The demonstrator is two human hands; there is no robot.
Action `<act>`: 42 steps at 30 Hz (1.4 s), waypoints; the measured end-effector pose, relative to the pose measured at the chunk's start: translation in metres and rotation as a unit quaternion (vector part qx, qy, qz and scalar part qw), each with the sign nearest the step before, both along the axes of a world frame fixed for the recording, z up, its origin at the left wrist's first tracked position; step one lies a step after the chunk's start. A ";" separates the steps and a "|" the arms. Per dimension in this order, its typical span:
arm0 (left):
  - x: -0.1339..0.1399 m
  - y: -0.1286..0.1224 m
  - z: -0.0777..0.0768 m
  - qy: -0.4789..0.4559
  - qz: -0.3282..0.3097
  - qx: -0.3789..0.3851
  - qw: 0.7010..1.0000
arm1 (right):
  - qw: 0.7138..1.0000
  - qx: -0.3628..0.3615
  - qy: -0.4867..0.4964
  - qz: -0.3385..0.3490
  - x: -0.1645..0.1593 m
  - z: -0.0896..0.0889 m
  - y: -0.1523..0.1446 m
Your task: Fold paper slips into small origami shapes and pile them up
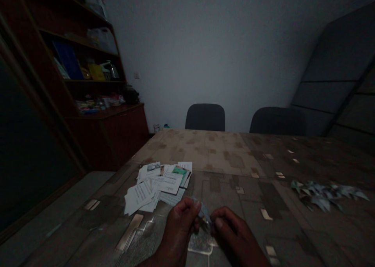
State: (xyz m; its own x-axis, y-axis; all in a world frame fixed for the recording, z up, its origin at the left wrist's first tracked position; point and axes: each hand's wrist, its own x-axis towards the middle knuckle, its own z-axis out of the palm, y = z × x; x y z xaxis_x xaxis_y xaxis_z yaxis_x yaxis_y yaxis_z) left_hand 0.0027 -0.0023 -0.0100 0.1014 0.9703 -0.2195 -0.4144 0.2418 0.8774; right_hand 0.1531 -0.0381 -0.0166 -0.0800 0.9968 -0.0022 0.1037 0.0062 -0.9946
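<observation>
Near the front of the table, my left hand pinches a small folded piece of paper between thumb and fingers. My right hand is closed at the paper's right end, its fingertips pressed together there. Both hands hold the paper just above the tabletop. Beyond my left hand lies a loose pile of printed paper sheets, one of them with a green picture. Far to the right sits a heap of folded paper pieces with pointed ends.
A patterned cloth covers the table. Two dark chairs stand at its far side by the wall. At the left is a reddish-brown cabinet with things on its shelves. The room is dim.
</observation>
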 end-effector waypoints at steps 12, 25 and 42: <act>0.001 0.002 -0.013 0.054 -0.035 0.052 0.997 | 0.993 0.036 -0.116 -0.004 0.006 0.006 0.000; 0.004 -0.003 -0.003 0.092 -0.111 0.026 0.989 | 0.996 0.054 -0.056 -0.034 0.011 0.009 0.004; -0.004 -0.010 -0.010 0.089 -0.168 0.130 0.973 | 0.998 0.069 -0.011 -0.007 0.016 0.009 0.001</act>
